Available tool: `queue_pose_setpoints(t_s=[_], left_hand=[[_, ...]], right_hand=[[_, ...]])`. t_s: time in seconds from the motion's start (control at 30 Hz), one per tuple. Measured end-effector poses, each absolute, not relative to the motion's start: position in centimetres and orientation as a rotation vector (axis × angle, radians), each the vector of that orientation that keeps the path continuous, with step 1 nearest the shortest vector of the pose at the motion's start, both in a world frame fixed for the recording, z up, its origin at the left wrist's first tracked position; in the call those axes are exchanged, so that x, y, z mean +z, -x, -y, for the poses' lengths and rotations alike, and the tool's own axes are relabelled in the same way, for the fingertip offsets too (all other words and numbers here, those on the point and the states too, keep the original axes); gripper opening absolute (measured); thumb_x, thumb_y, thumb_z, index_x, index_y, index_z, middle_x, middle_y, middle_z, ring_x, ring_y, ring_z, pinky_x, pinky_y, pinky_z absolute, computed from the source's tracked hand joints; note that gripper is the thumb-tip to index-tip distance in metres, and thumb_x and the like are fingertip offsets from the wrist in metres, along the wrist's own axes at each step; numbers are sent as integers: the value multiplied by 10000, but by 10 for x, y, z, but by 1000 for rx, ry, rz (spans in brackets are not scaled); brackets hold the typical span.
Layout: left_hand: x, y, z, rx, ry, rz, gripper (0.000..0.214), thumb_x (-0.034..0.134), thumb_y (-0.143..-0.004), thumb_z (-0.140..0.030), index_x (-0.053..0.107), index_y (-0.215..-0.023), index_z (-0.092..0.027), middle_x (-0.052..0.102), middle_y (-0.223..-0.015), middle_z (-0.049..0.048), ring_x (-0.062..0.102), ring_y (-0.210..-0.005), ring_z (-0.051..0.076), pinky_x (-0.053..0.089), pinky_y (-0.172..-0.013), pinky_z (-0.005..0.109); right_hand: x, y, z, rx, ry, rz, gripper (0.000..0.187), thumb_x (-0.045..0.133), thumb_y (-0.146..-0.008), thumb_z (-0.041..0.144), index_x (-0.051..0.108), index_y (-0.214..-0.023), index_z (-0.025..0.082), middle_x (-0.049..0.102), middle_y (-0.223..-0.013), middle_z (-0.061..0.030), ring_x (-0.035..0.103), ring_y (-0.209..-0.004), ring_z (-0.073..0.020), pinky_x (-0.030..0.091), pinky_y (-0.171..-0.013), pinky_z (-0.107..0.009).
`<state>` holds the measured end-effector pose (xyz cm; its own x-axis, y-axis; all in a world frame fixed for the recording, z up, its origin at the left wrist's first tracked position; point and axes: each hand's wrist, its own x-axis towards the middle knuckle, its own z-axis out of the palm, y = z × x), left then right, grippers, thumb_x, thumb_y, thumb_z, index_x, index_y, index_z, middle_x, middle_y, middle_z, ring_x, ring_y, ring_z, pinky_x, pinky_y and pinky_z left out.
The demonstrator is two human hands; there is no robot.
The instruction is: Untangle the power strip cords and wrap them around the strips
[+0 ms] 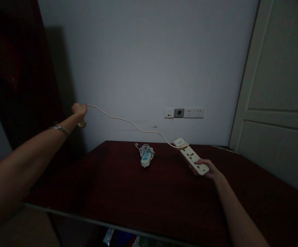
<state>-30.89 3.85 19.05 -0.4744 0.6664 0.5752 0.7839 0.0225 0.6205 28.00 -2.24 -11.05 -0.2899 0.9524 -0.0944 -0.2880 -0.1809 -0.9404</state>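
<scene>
We are in a dim indoor room, probably at home, though a small office cannot be ruled out. A plain pale wall [128, 68] carries a row of sockets [194, 113] just above a dark red wooden counter [112, 195]. To our right stands a white panelled door [274, 99], like those in houses; whether it belongs to the room or a wardrobe, we cannot tell. Ordinary household power strips [146, 158] complete the domestic look.

Slanted white power strip [190, 155], its pale, wavy cord [145, 131] looped round the far end.
</scene>
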Motion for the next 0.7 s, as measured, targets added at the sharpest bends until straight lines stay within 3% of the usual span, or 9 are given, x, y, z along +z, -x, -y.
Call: queue_pose_setpoints(t_s=[0.1,0.23,0.4,0.47,0.57,0.63,0.7], left_hand=[[194,292,-44,-1696,1562,2230,276,266,-889,-143,336,-625,-179,222,-430,-69,301,-479,86,295,-522,244],[203,251,-51,-1886,1847,2221,338,313,-894,-203,259,-560,-194,213,-418,-78,206,-391,53,236,-439,213],[192,189,-40,-2255,2813,1664,125,412,-864,-189,453,-752,-149,178,-424,-103,108,-382,44,129,-415,228],[177,164,-32,-2219,2907,1634,89,455,-839,-180,504,-891,-129,210,-427,-104,135,-370,36,129,-414,227],[146,128,-19,-2074,3150,1596,419,517,-785,-179,441,-1196,-152,400,-504,-70,250,-356,22,130,-399,221],[124,108,-9,-1923,3231,1636,677,555,-723,-135,296,-1341,-229,586,-766,28,437,-429,35,156,-395,209],[102,91,1,-1722,3295,1728,790,548,-709,-141,183,-1390,-305,576,-1057,117,573,-561,91,190,-393,194]], right_hand=[[-104,-265,24,1639,1000,1069,330,520,-624,176,558,-938,79,672,-708,-126,618,-557,-184,503,-516,-299],[-90,-238,27,1628,927,1175,401,520,-618,173,547,-1005,71,669,-709,-126,617,-551,-191,500,-510,-312],[-77,-210,30,1589,744,1255,405,542,-582,196,564,-970,81,669,-703,-123,615,-548,-197,497,-503,-315],[-74,-202,32,1581,691,1265,378,550,-576,201,571,-937,92,671,-704,-120,614,-545,-196,497,-503,-315],[-71,-193,34,1586,624,1270,352,554,-570,203,582,-904,94,672,-710,-119,616,-548,-201,500,-501,-324],[-70,-188,35,1598,599,1275,354,553,-563,202,590,-895,86,671,-704,-119,618,-547,-205,502,-496,-327],[-69,-184,36,1618,574,1279,378,552,-555,205,594,-909,80,670,-698,-119,618,-541,-205,502,-487,-325]])
